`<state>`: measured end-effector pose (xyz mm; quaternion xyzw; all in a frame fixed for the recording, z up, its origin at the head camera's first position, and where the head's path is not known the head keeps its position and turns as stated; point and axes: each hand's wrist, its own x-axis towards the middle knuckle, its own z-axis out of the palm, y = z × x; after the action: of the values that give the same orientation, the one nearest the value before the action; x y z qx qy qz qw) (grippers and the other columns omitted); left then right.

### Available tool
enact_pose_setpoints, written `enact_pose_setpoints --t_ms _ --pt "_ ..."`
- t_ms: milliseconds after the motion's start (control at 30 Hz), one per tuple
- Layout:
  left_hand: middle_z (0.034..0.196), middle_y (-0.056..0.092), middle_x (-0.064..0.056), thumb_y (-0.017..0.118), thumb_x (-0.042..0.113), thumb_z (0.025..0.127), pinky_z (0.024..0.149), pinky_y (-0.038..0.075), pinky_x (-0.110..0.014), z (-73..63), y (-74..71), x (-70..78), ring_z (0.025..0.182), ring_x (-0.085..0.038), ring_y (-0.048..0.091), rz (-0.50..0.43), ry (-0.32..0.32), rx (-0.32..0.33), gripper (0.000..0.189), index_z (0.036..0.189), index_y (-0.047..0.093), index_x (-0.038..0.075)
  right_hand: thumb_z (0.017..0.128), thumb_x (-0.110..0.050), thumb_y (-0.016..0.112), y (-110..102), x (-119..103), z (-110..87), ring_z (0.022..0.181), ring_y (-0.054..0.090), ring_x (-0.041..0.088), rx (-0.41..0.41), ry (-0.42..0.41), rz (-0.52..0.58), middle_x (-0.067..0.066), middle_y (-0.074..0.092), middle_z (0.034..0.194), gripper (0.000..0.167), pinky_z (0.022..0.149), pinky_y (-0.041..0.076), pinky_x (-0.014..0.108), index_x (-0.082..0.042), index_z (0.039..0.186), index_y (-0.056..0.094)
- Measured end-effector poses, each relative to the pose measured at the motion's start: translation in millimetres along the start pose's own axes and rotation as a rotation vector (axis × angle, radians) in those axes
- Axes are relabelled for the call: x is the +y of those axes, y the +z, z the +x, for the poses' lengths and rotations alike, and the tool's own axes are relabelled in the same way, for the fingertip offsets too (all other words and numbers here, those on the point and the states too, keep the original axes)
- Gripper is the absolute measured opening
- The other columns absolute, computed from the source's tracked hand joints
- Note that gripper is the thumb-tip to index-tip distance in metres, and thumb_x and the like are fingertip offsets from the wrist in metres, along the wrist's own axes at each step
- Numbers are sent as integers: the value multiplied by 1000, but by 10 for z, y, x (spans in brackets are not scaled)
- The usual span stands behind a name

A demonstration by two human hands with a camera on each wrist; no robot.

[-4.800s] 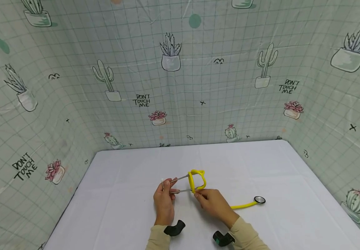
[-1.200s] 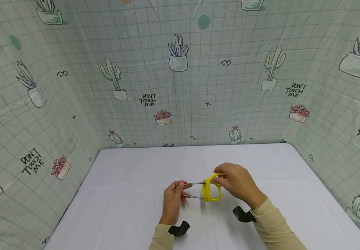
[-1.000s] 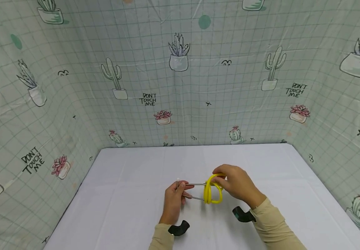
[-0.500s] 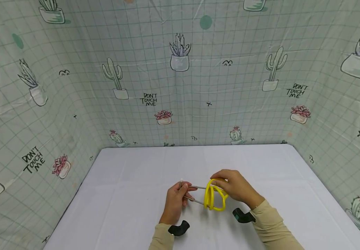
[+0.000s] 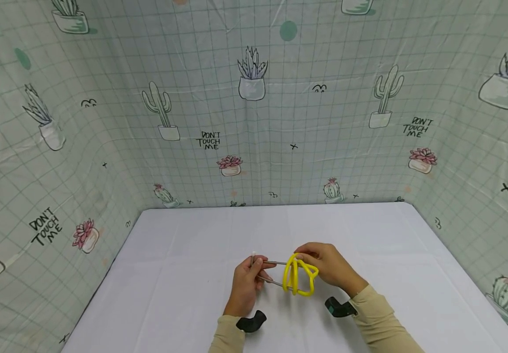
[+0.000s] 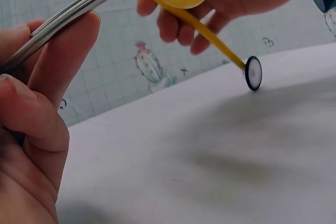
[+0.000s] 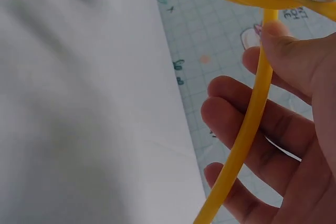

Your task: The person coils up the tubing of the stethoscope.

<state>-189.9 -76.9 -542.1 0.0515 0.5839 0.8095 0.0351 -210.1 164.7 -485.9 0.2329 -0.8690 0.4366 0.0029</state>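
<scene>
A stethoscope with yellow tubing (image 5: 295,278) is held above the white table. My left hand (image 5: 242,290) grips its metal ear tubes (image 5: 276,263) near the earpiece end, one white ear tip sticking up past the fingers. Loops of tubing wrap around both metal tubes. At the top of these loops, my right hand (image 5: 329,264) pinches the tubing between thumb and index finger. In the right wrist view a free length of tubing (image 7: 252,119) runs down across the other, loosely bent fingers. The round chest piece (image 6: 254,73) dangles from it in the left wrist view; the head view hides it.
A white cloth covers the table (image 5: 183,255). Fabric printed with cacti and a grid (image 5: 254,122) stands behind it and at both sides. Black devices are strapped to the left wrist (image 5: 252,322) and the right wrist (image 5: 340,307).
Earlier the chest piece lay right of the hands with less tubing wound. My right hand has carried tubing up and over the metal tubes, then lowered leftward. My left hand keeps its grip.
</scene>
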Motion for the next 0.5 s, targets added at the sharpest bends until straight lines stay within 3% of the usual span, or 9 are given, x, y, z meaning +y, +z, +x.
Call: enact_pose_setpoints --t_ms 167,300,500 --pt "102 75 -11 55 28 105 48 35 -17 -4 -6 4 64 -11 64 -44 -7 5 37 116 56 -7 101 -30 61 109 -7 -7 92 67 12 22 66 41 -8 72 101 18 78 55 30 -21 108 74" --pt "103 75 -10 53 30 106 49 34 -17 -16 -10 1 66 -11 63 -64 -2 15 38 117 55 -7 100 -17 63 205 -2 -28 94 68 16 49 110 32 -3 72 104 15 81 57 35 -17 110 74" --pt "102 75 -9 52 30 106 50 33 -17 -5 -18 -7 67 -10 63 -130 18 71 44 121 51 -11 94 0 63 293 -20 -21 81 66 13 100 188 20 -4 71 90 22 73 55 33 -12 109 75"
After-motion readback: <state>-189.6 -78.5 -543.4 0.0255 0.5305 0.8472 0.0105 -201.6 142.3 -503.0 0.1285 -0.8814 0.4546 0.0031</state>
